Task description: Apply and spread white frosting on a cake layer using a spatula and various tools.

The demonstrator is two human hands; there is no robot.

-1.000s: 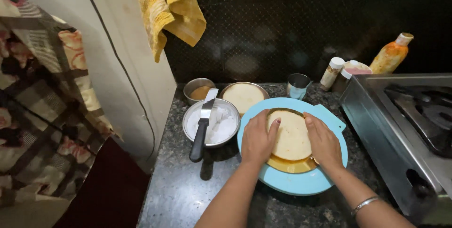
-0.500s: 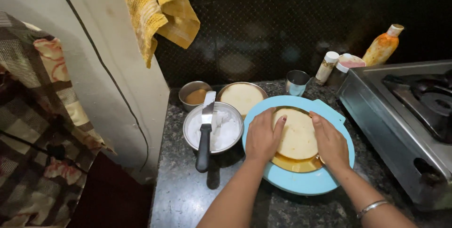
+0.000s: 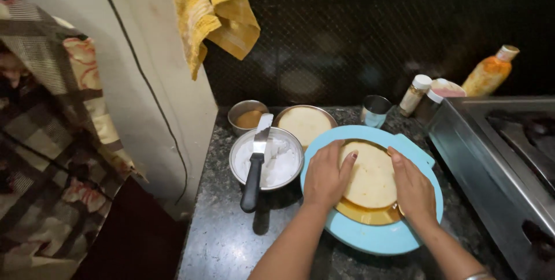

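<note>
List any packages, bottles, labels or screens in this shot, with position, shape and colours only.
Orange bottle: far right against the dark wall behind the stove, leaning, pale cap, orange body.
Small jar: left of the stove's back corner, cylindrical, white cap, brownish contents.
Pink-lidded tub: right beside that jar, round, mostly hidden by the stove edge.
No screens or signs; any labels are too small to make out.

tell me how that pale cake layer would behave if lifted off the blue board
The cake layer looks soft and thin, so it would probably sag or crack if lifted by one edge. Both hands, left and right, cup its sides. It likely slides on the golden base beneath.
</note>
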